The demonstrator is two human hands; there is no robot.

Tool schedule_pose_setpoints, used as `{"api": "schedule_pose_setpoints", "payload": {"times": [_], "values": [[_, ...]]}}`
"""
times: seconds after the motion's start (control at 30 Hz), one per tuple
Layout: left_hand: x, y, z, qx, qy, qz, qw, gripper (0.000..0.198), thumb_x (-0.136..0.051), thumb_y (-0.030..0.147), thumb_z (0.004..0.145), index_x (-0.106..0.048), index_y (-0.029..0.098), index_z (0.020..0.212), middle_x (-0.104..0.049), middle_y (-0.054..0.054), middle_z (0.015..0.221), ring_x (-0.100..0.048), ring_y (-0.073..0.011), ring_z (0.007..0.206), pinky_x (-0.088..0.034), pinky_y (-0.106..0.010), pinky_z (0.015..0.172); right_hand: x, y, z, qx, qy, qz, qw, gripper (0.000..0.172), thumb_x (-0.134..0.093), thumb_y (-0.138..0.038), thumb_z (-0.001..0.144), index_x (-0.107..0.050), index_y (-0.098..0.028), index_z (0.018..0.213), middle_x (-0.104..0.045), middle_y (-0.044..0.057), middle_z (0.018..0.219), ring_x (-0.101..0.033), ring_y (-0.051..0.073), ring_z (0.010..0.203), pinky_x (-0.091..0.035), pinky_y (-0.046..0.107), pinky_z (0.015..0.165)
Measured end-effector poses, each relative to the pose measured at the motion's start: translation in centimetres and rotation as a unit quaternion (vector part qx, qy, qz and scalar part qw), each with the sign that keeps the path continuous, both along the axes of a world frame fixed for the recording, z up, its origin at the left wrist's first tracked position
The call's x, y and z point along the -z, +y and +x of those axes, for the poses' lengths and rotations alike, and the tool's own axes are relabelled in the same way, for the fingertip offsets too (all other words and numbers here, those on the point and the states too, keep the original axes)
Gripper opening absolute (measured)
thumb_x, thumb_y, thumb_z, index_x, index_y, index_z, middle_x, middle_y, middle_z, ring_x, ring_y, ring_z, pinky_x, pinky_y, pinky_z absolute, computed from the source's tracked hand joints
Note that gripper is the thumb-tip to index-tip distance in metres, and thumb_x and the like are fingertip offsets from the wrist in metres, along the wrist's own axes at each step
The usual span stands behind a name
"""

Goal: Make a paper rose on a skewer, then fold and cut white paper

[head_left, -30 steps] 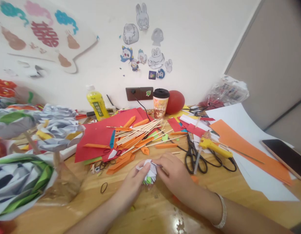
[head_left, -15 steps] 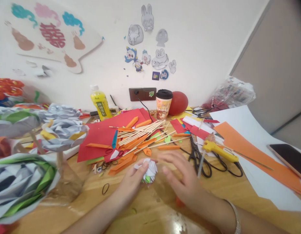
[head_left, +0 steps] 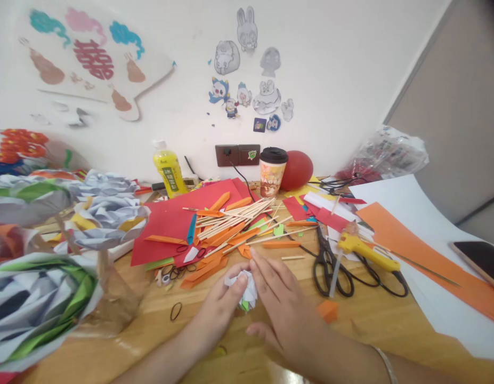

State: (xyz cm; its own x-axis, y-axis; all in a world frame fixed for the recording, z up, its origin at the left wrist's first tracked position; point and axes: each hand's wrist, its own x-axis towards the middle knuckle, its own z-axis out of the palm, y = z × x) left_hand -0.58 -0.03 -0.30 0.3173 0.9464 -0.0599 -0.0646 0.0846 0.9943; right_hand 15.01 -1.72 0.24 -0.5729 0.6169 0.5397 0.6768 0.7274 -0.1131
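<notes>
While my left hand has the small white-and-green paper bundle pinched btwn thumb and fingers, near side of the table, abt the middle, my right hand is up at its right side, fingers straight, thumb stuck out wide. Can't tell if those fingers actually touch the paper tbh. Just past my hands there's folded orange strips + a pile of wooden sticks, partly over red paper. Scissors & yellow glue gun on the right, big paper flowers left, cup w/ black lid far side.
</notes>
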Motion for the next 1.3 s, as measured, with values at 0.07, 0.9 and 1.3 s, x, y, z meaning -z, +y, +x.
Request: {"api": "schedule_pose_setpoints", "payload": {"times": [0.07,0.9,1.3], "values": [[0.2,0.1,-0.1,0.010,-0.007,0.000,1.000,0.049,-0.050,0.057,0.072,-0.055,0.019,0.103,-0.061,-0.005,0.090,-0.053,-0.0175,0.080,-0.043,-0.026,0.072,-0.2,-0.1,0.0,-0.005,0.005,-0.009,1.000,0.070,-0.038,-0.052,0.083,-0.030,-0.004,0.132,-0.030,0.020,0.138,-0.027,0.031,0.125,-0.032,0.048,0.098],[-1.3,0.7,-0.7,0.047,0.162,0.214,0.962,0.017,-0.052,0.029,0.079,-0.061,0.016,0.071,-0.059,-0.005,0.085,-0.056,-0.0167,0.083,-0.042,-0.027,0.075,-0.9,2.6,1.1,0.008,0.314,-0.437,0.843,0.010,-0.066,-0.024,0.066,-0.062,-0.016,0.066,-0.062,0.000,0.067,-0.056,0.014,0.067,-0.042,0.024,0.063],[0.1,1.5,-0.9,0.097,0.170,0.092,0.976,0.021,-0.058,0.036,0.073,-0.060,0.016,0.075,-0.058,0.000,0.071,-0.052,-0.0132,0.068,-0.041,-0.024,0.063,-0.2,3.5,1.6,-0.028,0.332,-0.538,0.775,0.012,-0.067,-0.021,0.064,-0.060,-0.014,0.070,-0.058,-0.001,0.066,-0.053,0.010,0.061,-0.042,0.023,0.058]]}}
